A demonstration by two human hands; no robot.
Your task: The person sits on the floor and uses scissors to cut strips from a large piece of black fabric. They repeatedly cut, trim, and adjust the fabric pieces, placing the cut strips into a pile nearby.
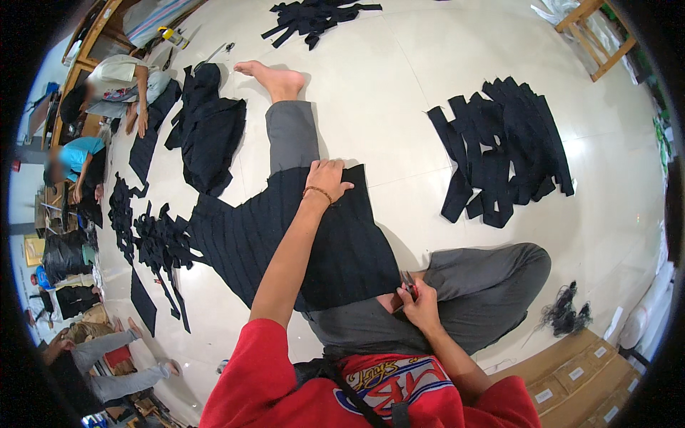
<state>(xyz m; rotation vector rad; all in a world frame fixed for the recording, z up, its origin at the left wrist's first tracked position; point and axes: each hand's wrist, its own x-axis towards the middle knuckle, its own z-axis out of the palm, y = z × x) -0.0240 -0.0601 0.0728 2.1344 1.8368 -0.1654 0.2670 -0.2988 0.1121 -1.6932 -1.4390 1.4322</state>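
My left hand lies on a dark navy or black fabric piece marked with parallel strips, its fingers apart near the upper edge. The cloth spreads across my grey-trousered legs. My right hand is closed on small snips or scissors with red handles and metal blades, by the cloth's lower right corner. To the left, tangled dark scraps adjoin the fabric's narrow end.
Dark strips lie right, others at top, a dark pile upper left. Three other people sit along the left. A wooden stool, black threads and cardboard are on the right.
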